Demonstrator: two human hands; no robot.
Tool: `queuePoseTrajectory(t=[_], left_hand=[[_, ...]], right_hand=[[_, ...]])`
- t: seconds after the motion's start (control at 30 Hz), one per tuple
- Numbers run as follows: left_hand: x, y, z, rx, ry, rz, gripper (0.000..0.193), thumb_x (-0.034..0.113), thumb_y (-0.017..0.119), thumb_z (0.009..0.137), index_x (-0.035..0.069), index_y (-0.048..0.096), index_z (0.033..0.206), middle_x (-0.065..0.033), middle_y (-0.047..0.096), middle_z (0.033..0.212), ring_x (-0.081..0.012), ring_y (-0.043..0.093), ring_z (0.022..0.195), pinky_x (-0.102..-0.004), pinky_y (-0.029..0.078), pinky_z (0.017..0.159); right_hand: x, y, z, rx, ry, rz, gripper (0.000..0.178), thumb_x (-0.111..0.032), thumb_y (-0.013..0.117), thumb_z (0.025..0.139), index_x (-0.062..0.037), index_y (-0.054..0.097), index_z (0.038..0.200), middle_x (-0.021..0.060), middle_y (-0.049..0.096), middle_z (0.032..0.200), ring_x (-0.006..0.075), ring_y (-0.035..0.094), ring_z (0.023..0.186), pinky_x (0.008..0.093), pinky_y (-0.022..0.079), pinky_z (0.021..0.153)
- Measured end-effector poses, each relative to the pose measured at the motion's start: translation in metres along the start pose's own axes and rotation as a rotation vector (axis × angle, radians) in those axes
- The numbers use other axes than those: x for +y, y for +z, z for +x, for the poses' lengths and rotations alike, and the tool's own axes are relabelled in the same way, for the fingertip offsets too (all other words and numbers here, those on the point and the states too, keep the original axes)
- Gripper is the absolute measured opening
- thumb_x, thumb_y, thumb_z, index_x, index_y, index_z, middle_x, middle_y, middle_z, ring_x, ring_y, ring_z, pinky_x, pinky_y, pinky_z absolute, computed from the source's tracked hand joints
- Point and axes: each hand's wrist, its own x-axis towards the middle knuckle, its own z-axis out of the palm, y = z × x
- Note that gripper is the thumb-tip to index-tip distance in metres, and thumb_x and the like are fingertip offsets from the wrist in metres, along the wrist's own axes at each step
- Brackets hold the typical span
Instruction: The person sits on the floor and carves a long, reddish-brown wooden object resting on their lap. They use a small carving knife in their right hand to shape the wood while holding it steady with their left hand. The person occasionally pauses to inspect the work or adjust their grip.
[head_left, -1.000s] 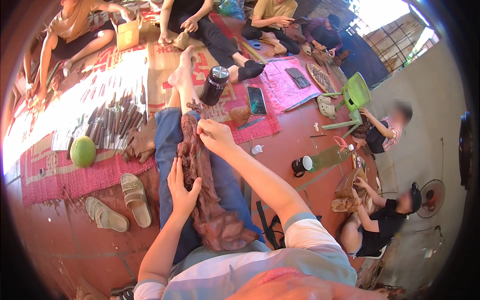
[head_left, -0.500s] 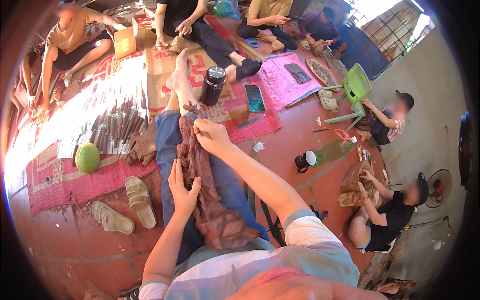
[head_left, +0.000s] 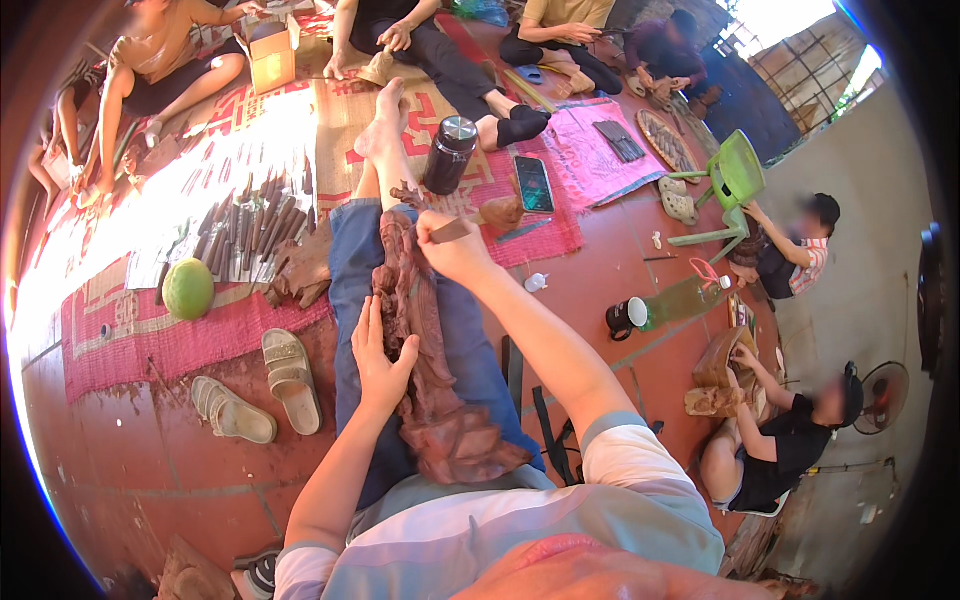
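Observation:
Across my lap lies a long reddish-brown wood carving (head_left: 432, 385) with knobbly, ornate relief, its broad end close to my body. My left hand (head_left: 385, 368) rests flat along its left side, fingers stretched and thumb apart. Near the carving's narrow far end, my right hand (head_left: 462, 258) is closed around a carving tool with a brown wooden handle (head_left: 450, 232); the tool's working tip is hidden. Many similar brown-handled carving tools (head_left: 270, 225) lie spread on a sheet to the left.
Beyond my foot are a dark flask (head_left: 450, 156) and a phone (head_left: 534, 185). A black mug (head_left: 626, 318) and green bottle (head_left: 690, 302) stand or lie on the tiles to the right. Sandals (head_left: 292, 382) and a green melon-like fruit (head_left: 188, 289) are left. Several people sit around.
The whole view has shifted, so things appear farther right. My right hand has turned slightly, showing more of the tool's handle. My left hand stays on the carving.

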Motion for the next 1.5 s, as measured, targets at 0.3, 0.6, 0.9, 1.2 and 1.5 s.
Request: queuePoseTrajectory(t=[0.3,0.6,0.9,1.2,1.5], left_hand=[[-0.004,-0.001,0.0,0.009,0.008,0.005,0.078,0.024,0.07,0.08,0.003,0.033,0.147,-0.0213,0.034,0.149,-0.0372,0.035,0.132,-0.0456,0.026,0.111],[-0.001,-0.002,0.0,-0.001,-0.011,0.001,0.079,0.023,0.069,0.081,0.003,0.032,0.147,-0.021,0.033,0.149,-0.0373,0.035,0.133,-0.0451,0.026,0.111],[0.0,-0.001,0.0,-0.002,0.001,0.005,0.079,0.023,0.069,0.08,0.003,0.033,0.147,-0.0212,0.034,0.149,-0.0373,0.035,0.133,-0.0454,0.026,0.111],[-0.001,-0.001,0.0,0.005,0.002,0.006,0.078,0.022,0.069,0.081,0.003,0.033,0.147,-0.0215,0.034,0.149,-0.0371,0.035,0.133,-0.0457,0.026,0.111],[-0.001,0.0,0.0,0.013,0.014,0.001,0.078,0.023,0.07,0.08,0.002,0.034,0.146,-0.0214,0.034,0.149,-0.0369,0.035,0.133,-0.0458,0.026,0.111]], right_hand=[[-0.006,0.006,-0.012,0.041,-0.02,0.004,0.016,0.0,0.064,0.075,-0.0055,0.049,0.075,0.0097,0.055,0.071,0.0292,0.058,0.066,0.0369,0.045,0.06],[-0.011,-0.024,-0.003,0.14,-0.017,-0.056,0.011,0.001,0.057,0.075,-0.0062,0.049,0.074,0.0114,0.053,0.07,0.0327,0.058,0.069,0.041,0.045,0.06],[-0.004,-0.006,-0.005,0.05,-0.162,0.087,0.013,0.004,0.058,0.072,-0.0043,0.048,0.073,0.0098,0.051,0.07,0.0291,0.053,0.064,0.0367,0.042,0.058],[-0.012,-0.013,-0.009,-0.012,-0.185,0.121,0.012,0.0,0.059,0.074,-0.0064,0.049,0.073,0.0097,0.051,0.07,0.0303,0.055,0.066,0.0375,0.042,0.058],[-0.01,-0.015,-0.005,-0.007,-0.145,-0.018,0.011,0.003,0.054,0.075,-0.0045,0.047,0.073,0.0115,0.051,0.07,0.0333,0.054,0.064,0.0391,0.042,0.056]])
